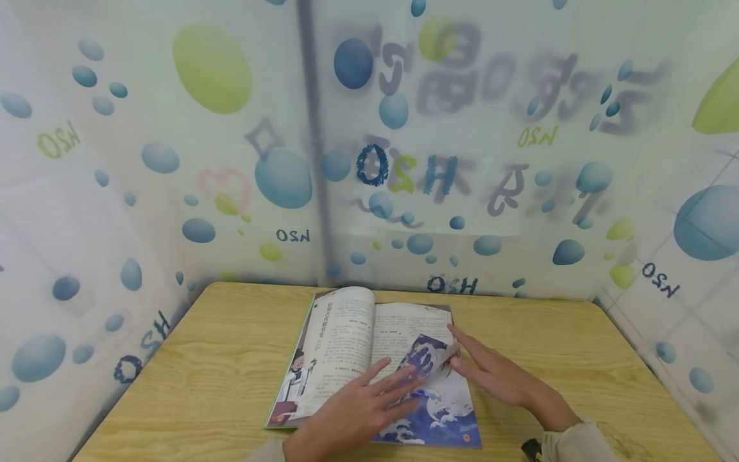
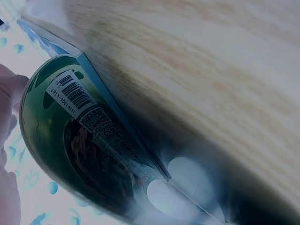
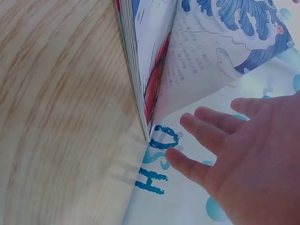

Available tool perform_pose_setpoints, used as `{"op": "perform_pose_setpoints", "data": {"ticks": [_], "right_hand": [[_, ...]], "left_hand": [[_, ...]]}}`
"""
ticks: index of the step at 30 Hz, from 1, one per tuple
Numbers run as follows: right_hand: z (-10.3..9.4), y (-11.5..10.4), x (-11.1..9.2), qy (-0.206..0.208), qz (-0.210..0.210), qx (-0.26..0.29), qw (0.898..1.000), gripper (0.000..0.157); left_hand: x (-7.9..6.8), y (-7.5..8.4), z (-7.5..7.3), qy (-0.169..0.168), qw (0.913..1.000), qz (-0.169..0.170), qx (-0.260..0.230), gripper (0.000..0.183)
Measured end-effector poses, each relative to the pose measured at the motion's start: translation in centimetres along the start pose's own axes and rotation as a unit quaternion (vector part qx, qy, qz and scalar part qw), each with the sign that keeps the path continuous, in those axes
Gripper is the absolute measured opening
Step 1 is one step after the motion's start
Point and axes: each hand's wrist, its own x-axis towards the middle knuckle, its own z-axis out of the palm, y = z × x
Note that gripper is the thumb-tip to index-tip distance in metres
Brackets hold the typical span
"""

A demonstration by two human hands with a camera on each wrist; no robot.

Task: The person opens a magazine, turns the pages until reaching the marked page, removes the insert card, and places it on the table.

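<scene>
An open magazine [image 1: 345, 333] lies on the table, its left page bowed near the spine. One right-hand leaf [image 1: 430, 353] is curled up, showing blue wave artwork on its underside, above a page with white-crested waves [image 1: 441, 417]. My left hand [image 1: 352, 410] reaches over the lower part of the magazine with fingers spread, by the curled leaf. My right hand [image 1: 505, 378] is at the magazine's right side, fingers extended beside the raised leaf edge. In the right wrist view the fingers [image 3: 206, 131] look straight and apart from the leaf. The left wrist view shows the green back cover [image 2: 51, 122] with a barcode.
The wooden table [image 1: 202, 359] extends to both sides of the magazine. Pale curtains [image 1: 242, 147] printed with blue and green dots and lettering stand behind the table and along its sides.
</scene>
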Motion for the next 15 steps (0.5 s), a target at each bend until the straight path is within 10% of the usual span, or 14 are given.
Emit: {"op": "perform_pose_setpoints", "data": {"ticks": [15], "right_hand": [[0.3, 1.0, -0.1, -0.059, -0.020, -0.071, 0.996, 0.109]], "left_hand": [[-0.1, -0.4, -0.1, -0.061, 0.9971, -0.028, 0.037, 0.036]]}}
